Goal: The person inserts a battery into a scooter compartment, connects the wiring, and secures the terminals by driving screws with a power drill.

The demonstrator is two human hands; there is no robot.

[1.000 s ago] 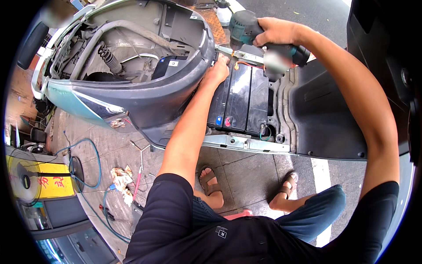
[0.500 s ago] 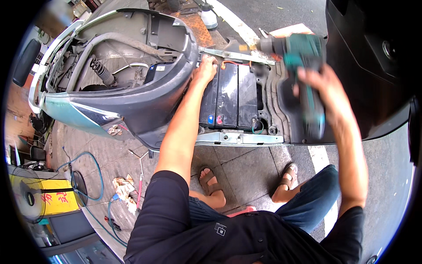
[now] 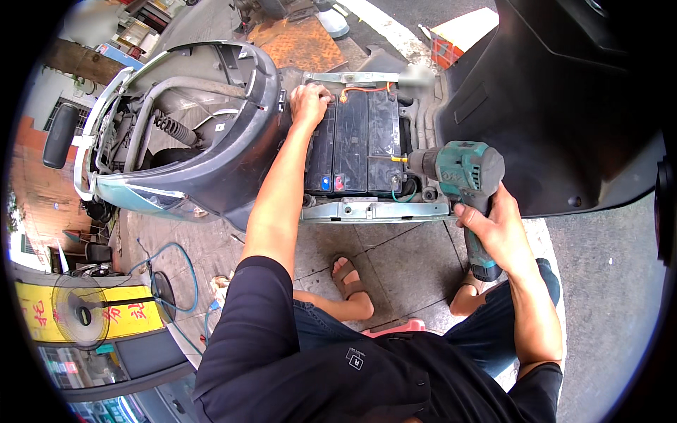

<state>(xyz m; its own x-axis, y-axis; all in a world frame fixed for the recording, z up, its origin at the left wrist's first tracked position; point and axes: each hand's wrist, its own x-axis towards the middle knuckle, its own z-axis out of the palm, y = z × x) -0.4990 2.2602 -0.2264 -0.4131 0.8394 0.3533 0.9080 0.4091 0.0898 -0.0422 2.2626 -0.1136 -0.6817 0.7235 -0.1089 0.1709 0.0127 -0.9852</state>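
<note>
Near twelve o'clock, side by side in the frame of a scooter [image 3: 233, 166], sit at least three dark batteries [image 3: 351, 146], already down in their bay. An orange wire [image 3: 367, 89] runs along their far end, and a green wire [image 3: 404, 201] reaches the near corner of the rightmost one, so some of the wiring looks done. At the near end, toward six o'clock of the row, a blue terminal [image 3: 326, 183] and a red terminal [image 3: 339, 183] show no wire that I can see; those seem left unjoined.

My left hand [image 3: 310, 104] curls at the row's far end, around eleven o'clock; what its fingers hold, if anything, I cannot tell. Between two and three o'clock, my right hand [image 3: 499, 229] grips a green drill [image 3: 471, 173] by the handle. Its yellow bit [image 3: 399, 159] points to nine o'clock, over the rightmost battery; whether it touches anything is unclear.
</note>
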